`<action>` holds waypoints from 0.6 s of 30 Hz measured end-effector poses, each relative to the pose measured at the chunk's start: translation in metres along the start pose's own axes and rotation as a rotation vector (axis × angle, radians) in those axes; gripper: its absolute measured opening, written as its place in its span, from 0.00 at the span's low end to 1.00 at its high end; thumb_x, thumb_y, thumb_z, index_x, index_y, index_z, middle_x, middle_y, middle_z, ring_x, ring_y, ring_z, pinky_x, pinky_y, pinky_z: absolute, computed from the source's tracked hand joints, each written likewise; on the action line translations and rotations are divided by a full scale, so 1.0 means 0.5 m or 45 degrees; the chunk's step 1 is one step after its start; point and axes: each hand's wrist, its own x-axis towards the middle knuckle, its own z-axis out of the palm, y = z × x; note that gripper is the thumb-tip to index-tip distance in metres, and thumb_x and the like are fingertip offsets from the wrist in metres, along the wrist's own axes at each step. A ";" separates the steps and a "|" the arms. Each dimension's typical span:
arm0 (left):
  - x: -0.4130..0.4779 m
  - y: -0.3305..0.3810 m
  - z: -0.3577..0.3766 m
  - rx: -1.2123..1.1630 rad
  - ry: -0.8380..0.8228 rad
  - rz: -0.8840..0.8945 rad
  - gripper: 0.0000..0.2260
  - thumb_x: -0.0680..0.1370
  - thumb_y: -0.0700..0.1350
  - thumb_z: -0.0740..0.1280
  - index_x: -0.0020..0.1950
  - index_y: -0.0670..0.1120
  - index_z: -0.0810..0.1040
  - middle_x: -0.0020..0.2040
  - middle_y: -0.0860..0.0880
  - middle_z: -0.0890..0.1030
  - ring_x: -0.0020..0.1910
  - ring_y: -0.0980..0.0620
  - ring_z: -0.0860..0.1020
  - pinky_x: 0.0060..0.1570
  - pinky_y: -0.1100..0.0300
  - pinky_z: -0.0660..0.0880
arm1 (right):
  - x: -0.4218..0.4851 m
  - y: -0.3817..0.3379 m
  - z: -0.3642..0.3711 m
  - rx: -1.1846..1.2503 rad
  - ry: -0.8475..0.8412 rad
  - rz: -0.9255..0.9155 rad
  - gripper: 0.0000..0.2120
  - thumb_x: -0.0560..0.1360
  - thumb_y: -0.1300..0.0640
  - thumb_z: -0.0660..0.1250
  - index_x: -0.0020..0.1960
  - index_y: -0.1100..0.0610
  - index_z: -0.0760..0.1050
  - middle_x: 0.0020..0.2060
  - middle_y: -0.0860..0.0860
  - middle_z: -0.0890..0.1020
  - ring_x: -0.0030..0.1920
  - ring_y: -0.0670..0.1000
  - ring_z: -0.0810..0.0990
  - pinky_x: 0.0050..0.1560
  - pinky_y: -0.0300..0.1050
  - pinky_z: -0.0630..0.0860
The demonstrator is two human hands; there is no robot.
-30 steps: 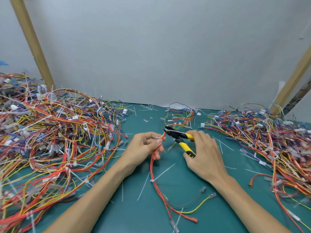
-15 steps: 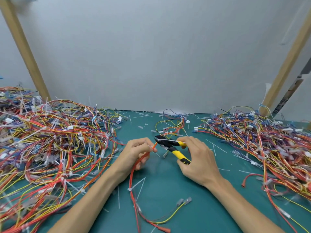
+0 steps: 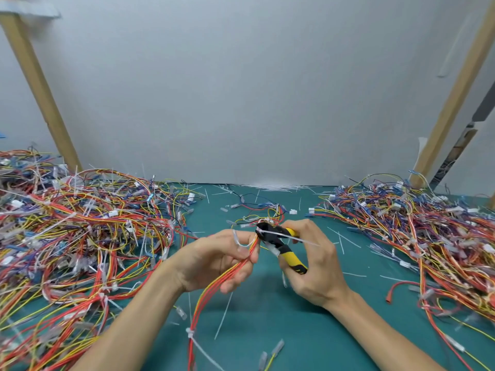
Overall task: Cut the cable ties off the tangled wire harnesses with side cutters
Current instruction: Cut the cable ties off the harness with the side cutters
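Grips wire harness (image 3: 207, 294) in left hand (image 3: 217, 261) just left of side cutters (image 3: 270, 234), presenting cable tie (image 3: 302, 239) for snipping; clasps those cutters in right hand (image 3: 316, 263).

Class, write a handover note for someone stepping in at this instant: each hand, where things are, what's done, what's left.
Left hand grips a red harness.
Right hand grips the side cutters, tip at a white cable tie near the left hand.
Done: loose ties lie on the table.
Left: this tie, another lower tie, the left pile.
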 end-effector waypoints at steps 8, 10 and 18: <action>-0.018 -0.029 -0.039 0.286 0.465 -0.140 0.07 0.76 0.48 0.68 0.42 0.46 0.81 0.36 0.45 0.80 0.25 0.52 0.77 0.28 0.64 0.74 | 0.000 0.015 0.006 -0.255 -0.321 0.157 0.24 0.62 0.50 0.69 0.57 0.49 0.75 0.44 0.38 0.74 0.41 0.40 0.68 0.45 0.38 0.69; -0.018 -0.039 -0.047 0.369 0.538 -0.150 0.09 0.76 0.49 0.68 0.46 0.44 0.82 0.38 0.44 0.81 0.28 0.51 0.78 0.31 0.63 0.75 | -0.001 0.019 0.009 -0.294 -0.346 0.169 0.23 0.62 0.48 0.70 0.57 0.47 0.75 0.43 0.37 0.72 0.41 0.42 0.70 0.45 0.38 0.68; 0.004 -0.075 -0.051 0.622 1.004 0.172 0.07 0.76 0.44 0.71 0.45 0.40 0.79 0.36 0.45 0.82 0.27 0.51 0.76 0.28 0.64 0.73 | -0.002 0.031 0.010 -0.345 -0.357 0.291 0.23 0.64 0.46 0.65 0.59 0.45 0.74 0.50 0.40 0.78 0.48 0.48 0.75 0.48 0.43 0.73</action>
